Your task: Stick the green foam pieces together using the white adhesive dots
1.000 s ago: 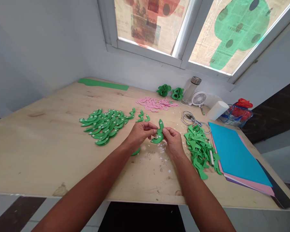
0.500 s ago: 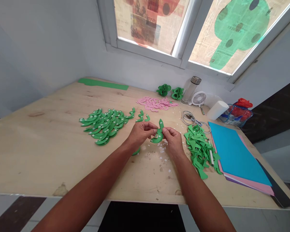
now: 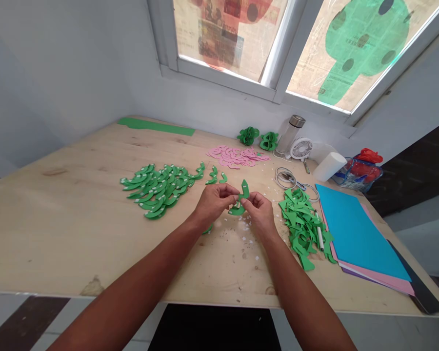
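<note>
Green cutout (image 3: 246, 191), flat, thin-looking, curved; single piece or several joined, cannot tell. Pinched near mid-length between fingertips of left grip (image 3: 212, 201) and right grip (image 3: 260, 209), middle hidden there. Upper part narrows to pointed tip, directed away toward far side, small white rectangle (image 3: 245, 186) on its face. Lower part sweeps round to left, ending just below left fingertips; pale patch (image 3: 237, 204) near inner curve, partly covered. Whole cutout held over bench (image 3: 76, 214).
</note>
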{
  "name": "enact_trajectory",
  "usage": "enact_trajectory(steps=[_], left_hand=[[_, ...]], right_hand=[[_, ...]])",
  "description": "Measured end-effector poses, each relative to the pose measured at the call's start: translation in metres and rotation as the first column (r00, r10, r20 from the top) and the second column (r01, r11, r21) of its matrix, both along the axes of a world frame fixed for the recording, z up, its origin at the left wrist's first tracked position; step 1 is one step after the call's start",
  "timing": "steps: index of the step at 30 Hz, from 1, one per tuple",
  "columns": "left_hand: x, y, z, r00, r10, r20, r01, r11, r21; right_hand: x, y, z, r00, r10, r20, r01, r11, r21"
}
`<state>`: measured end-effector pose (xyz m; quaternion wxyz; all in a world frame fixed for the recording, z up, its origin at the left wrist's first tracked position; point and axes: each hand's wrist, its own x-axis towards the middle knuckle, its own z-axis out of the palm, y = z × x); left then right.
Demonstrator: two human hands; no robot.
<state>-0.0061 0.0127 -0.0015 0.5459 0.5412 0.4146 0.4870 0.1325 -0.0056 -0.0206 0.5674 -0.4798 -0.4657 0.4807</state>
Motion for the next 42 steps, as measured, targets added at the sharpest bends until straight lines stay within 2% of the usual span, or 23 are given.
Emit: enact_trajectory(steps=[9,22,31,42], left_hand=[[-0.007,0.002,0.004,0.991,-0.115,0.073,0.116,0.993,-0.009],[-0.01,0.003,0.006,0.967,-0.168,0.192,0.204,0.961,-0.187],[-0.011,0.003,0.0,0.901,-0.267,0.341,0.354,0.908,-0.224],[-0.013,0.007,-0.004,0.856,-0.304,0.417,0.421,0.88,-0.222]], right_hand=[[0.003,0.002,-0.001,0.989,0.024,-0.147,-0.031,0.999,-0.044],[0.002,0.0,0.002,0.968,0.075,-0.239,-0.092,0.994,-0.062],[0.001,-0.005,0.009,0.928,0.16,-0.335,-0.202,0.975,-0.095],[0.002,-0.006,0.007,0.896,0.194,-0.4,-0.251,0.964,-0.094]])
